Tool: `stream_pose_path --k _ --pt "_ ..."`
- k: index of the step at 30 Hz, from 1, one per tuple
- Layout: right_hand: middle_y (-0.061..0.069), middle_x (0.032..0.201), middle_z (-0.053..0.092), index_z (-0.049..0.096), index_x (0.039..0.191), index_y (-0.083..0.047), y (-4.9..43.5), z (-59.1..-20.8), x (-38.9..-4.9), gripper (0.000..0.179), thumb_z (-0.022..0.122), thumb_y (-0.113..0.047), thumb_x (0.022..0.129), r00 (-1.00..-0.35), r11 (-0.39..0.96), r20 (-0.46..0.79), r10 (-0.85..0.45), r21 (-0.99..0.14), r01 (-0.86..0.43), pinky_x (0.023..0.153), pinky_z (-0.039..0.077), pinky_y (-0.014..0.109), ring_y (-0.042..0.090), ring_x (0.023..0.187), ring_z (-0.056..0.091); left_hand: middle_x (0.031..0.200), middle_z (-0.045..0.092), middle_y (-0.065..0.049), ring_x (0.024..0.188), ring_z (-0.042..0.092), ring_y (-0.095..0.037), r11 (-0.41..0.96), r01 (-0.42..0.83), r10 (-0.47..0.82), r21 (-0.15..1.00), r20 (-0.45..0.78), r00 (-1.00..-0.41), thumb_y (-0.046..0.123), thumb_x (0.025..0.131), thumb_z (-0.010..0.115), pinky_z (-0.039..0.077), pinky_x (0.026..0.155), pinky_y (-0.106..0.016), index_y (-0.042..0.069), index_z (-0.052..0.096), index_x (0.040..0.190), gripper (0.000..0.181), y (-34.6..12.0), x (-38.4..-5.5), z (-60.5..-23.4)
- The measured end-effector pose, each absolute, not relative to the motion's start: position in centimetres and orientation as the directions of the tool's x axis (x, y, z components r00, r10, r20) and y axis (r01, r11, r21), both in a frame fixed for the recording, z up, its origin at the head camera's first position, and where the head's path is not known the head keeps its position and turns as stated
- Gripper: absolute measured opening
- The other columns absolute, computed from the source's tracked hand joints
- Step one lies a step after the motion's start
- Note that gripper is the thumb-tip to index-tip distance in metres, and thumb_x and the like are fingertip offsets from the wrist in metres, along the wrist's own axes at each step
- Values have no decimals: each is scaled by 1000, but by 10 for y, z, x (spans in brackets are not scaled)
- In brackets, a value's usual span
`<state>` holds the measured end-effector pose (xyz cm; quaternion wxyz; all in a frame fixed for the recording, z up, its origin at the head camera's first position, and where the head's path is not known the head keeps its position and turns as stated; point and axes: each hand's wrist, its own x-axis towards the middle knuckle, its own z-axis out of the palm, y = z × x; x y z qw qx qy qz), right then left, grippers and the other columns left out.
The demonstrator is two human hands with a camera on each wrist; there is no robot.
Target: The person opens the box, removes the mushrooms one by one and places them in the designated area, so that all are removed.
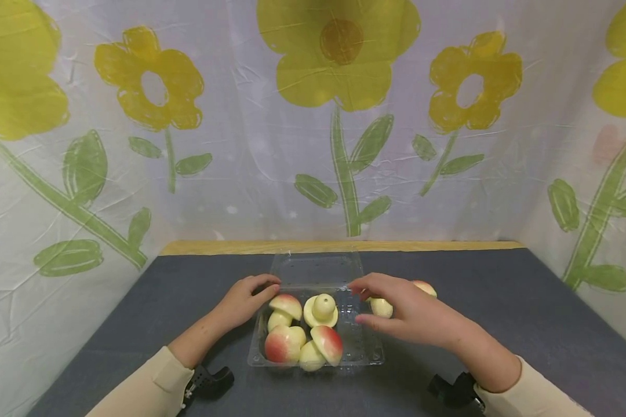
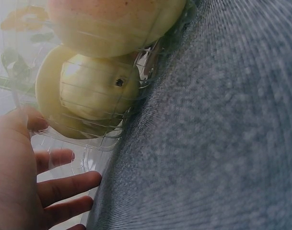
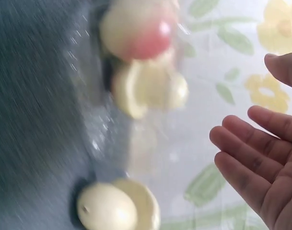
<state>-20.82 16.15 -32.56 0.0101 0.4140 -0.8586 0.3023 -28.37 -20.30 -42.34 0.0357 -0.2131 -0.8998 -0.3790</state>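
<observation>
Head view | left hand (image 1: pixel 242 304): fingers apart, touching container (image 1: pixel 352 341) rim; right hand (image 1: pixel 409 310): fingers apart, holding nothing | four mushroom-shaped pieces (image 1: pixel 287 344) inside | advisable: steady rim lightly, avoid knocking settled pieces.

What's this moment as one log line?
left hand: at clear box; right hand: holds nothing; inside box: four mushrooms; outside: one mushroom
</observation>
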Motion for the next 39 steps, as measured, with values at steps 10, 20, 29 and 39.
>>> stream_pose_path --k 10,20,29,39 --pt "2 133 62 57 141 -10 140 -348 -200 47 60 -39 105 -579 400 204 -789 -545 -737 98 51 40 18 115 62 124 69 -3 112 64 -25 625 416 355 661 234 -905 42 107 57 52 90 -48 13 69 131 40 -203 -284 -424" --pt "-8 124 59 59 137 -15 124 -369 -194 43 60 -44 104 -607 463 193 -771 -486 -742 93 51 30 8 112 59 125 68 -3 113 64 -26 630 416 354 656 234 -905 43 107 56 52 91 -49 13 69 132 41 -202 -284 -424" --pt "-13 108 60 59 131 -15 121 -372 -191 43 58 -47 104 -631 520 199 -750 -413 -748 87 53 28 3 104 61 125 68 -3 114 63 -26 628 418 359 657 231 -904 44 107 55 52 92 -49 13 69 132 42 -201 -284 -423" --pt "-10 105 68 62 124 -15 116 -374 -192 30 70 -32 100 -615 487 258 -745 -419 -767 79 53 23 1 95 65 125 68 -2 115 62 -27 634 422 360 648 235 -903 45 107 55 50 93 -51 14 70 131 42 -202 -284 -424"
